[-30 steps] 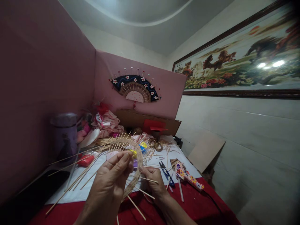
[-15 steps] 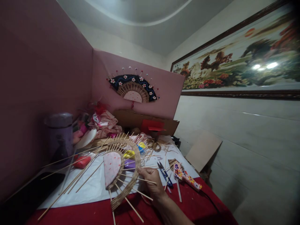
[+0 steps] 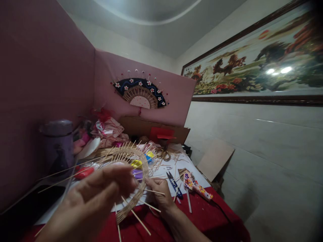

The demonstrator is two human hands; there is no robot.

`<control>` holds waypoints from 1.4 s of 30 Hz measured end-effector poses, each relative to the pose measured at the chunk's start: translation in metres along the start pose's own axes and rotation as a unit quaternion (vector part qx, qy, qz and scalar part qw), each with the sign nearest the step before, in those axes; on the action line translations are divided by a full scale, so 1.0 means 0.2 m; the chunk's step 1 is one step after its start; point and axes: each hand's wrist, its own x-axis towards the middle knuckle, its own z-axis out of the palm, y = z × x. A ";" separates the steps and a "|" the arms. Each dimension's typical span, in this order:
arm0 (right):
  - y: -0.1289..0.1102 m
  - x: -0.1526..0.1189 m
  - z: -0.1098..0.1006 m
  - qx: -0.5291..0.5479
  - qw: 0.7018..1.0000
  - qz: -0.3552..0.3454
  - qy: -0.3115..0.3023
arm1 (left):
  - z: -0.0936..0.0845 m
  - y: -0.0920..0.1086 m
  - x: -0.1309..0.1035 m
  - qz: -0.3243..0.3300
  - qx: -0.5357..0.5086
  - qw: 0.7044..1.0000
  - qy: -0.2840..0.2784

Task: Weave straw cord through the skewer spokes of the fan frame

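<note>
My right hand (image 3: 161, 195) pinches the outer rim of a half-round fan frame (image 3: 143, 179) between thumb and fingers. The frame is made of thin wooden sticks fanned out through a curved band of brown twine. In front of it my left hand (image 3: 91, 198) is raised, slightly blurred, with fingers stretched out and nothing seen in them. It hides most of the frame's pale, dotted centre and some of the sticks. Just right of my right hand lie blue-handled thread snips (image 3: 174, 185) and a flower-patterned glue gun (image 3: 195, 186) with a clear glue stick (image 3: 189, 201) beside it.
A finished dark fan with flowers (image 3: 141, 90) hangs on the pink board (image 3: 176, 90). Left stands a purple cup (image 3: 58, 144). Behind the frame are clay packets in yellow (image 3: 136, 163) and red (image 3: 84, 172), loose sticks and a twine roll (image 3: 165, 155). Red cloth (image 3: 209, 218) covers the front.
My left hand has come into view from the lower left and now covers the frame's centre. My right hand keeps its hold on the rim. The whole view has shifted slightly.
</note>
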 end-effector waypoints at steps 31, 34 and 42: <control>-0.03 0.02 -0.03 0.046 0.998 0.018 0.040 | -0.18 -0.22 0.50 -0.234 -0.058 0.967 0.080; -0.05 0.03 -0.02 0.045 0.997 -0.020 0.057 | -0.16 -0.24 0.54 -0.251 -0.078 0.964 0.043; -0.06 0.01 0.00 0.040 0.995 -0.083 0.034 | -0.19 -0.28 0.55 -0.279 -0.096 0.953 0.073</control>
